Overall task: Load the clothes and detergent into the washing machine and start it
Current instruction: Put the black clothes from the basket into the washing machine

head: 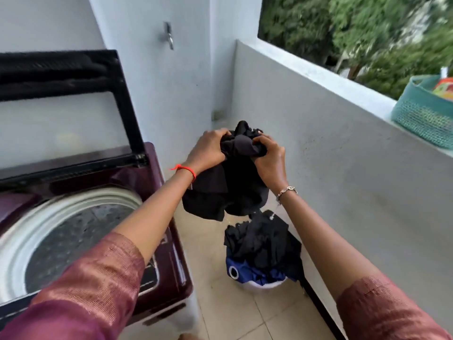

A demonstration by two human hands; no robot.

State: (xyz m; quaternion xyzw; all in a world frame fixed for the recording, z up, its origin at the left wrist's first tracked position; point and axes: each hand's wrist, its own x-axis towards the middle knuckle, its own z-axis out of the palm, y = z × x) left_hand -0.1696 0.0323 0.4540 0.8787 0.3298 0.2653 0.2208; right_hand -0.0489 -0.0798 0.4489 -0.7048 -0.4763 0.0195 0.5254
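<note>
Black cloth (228, 190) is bunched tight in your left grip (208, 150) and right grip (269, 160), hanging crumpled beside the open washing machine (149, 177).

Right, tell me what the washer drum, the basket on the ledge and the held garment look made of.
The drum: probably steel, dull grey with a dimpled, perforated look, though blurred. The basket: teal woven cord or plastic, from its knitted mesh texture; cannot tell which. The garment: soft matte black cloth, since it bunches and drapes where the left hand and right hand grip it.
</note>
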